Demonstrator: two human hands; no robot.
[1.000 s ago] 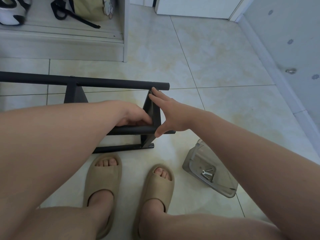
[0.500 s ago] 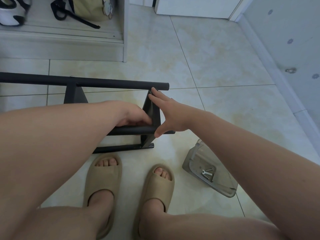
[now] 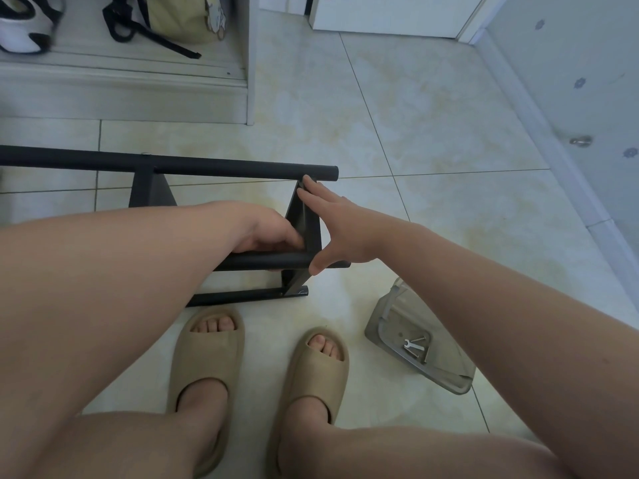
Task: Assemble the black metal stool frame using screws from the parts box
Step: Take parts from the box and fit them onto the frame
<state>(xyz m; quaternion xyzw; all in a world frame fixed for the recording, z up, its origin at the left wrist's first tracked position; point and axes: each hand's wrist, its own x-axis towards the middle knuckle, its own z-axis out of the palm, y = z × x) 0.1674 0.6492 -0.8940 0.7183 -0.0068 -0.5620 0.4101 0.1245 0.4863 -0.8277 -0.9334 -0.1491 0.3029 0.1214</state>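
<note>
The black metal stool frame (image 3: 214, 167) lies on its side on the tiled floor, its long tubes running left to right. My left hand (image 3: 269, 233) sits inside the frame with its fingers curled against the inner face of the black end bracket (image 3: 306, 223); what the fingertips hold is hidden. My right hand (image 3: 332, 226) presses flat with straight fingers against the bracket's outer face, thumb down at the lower tube (image 3: 262, 261). The clear plastic parts box (image 3: 397, 316) lies tilted on the floor at lower right, holding a small wrench (image 3: 413, 346) and a screw.
My two feet in tan slippers (image 3: 207, 361) stand just in front of the frame. A low white cabinet shelf (image 3: 121, 77) with a bag and a helmet is at the back left. A wall with a baseboard (image 3: 553, 140) runs along the right.
</note>
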